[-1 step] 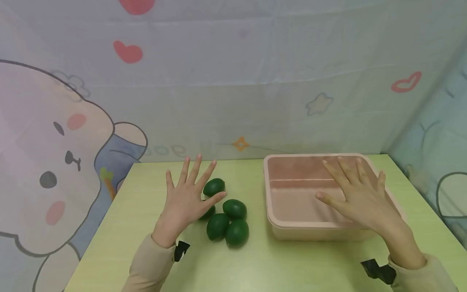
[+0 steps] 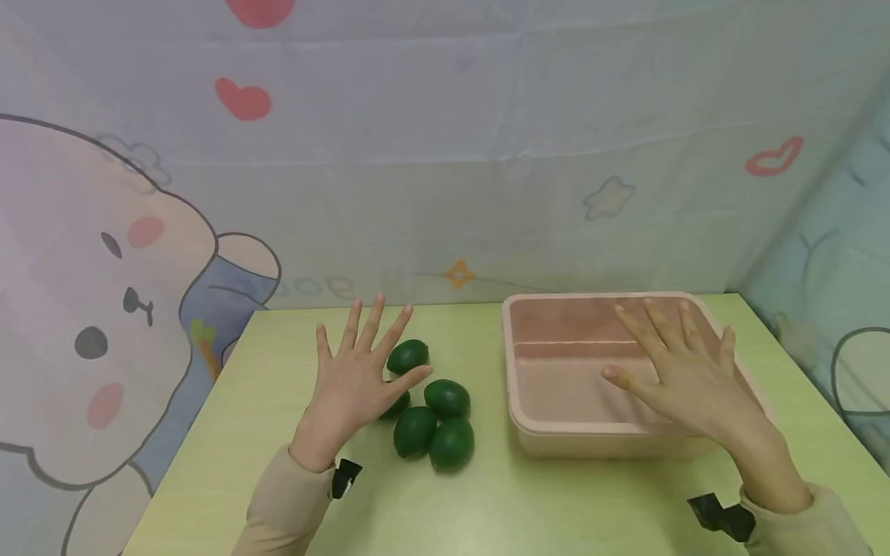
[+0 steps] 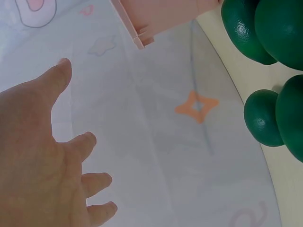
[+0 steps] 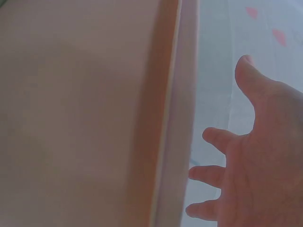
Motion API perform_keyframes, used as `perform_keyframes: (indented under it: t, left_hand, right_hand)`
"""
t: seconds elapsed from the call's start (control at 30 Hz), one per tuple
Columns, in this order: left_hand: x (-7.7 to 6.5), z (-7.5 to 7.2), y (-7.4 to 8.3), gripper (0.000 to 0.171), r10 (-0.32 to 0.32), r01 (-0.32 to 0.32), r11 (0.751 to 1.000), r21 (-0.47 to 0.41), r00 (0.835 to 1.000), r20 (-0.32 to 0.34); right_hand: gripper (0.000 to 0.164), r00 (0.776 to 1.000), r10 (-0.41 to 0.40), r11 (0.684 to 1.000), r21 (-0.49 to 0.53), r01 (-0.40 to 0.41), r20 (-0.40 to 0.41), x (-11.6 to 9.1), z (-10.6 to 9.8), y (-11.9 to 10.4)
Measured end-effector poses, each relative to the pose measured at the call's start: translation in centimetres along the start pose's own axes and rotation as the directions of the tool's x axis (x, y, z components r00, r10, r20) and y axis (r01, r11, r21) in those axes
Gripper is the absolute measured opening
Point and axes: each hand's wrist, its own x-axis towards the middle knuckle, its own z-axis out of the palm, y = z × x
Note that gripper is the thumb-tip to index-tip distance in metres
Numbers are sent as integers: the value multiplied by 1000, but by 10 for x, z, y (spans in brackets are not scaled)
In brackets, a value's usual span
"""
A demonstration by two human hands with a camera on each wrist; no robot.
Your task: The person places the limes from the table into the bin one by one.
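My left hand is spread with straight fingers above the left part of the table, holding nothing. Its thumb overlaps a group of several dark green, glossy, egg-shaped fruits that look like limes; one behind the thumb is partly hidden. The left wrist view has the palm apart from the limes at the right edge. Fingers splayed, my right hand hovers over the right side of a pink rectangular plastic bin and grips nothing. In the right wrist view the bin's wall fills the left half.
A pale yellow-green table carries the fruits and the bin. Behind it hangs a printed cloth with hearts and a cartoon animal. At the right edge a dark cable loop shows against the side cloth. Both sleeves bear black straps.
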Motion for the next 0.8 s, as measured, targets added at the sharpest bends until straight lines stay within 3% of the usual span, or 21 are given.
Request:
perform_keyframes:
  t: [0.2, 0.8]
  left_hand:
    - [2, 5, -1, 80, 7, -7, 1000, -3, 1000, 5]
    - [-5, 14, 2, 73, 7, -10, 998, -54, 999, -42]
  right_hand:
    - [85, 1000, -10, 1000, 11, 10, -18, -2, 4, 2]
    - [81, 981, -80, 995, 41, 89, -175, -14, 16, 5]
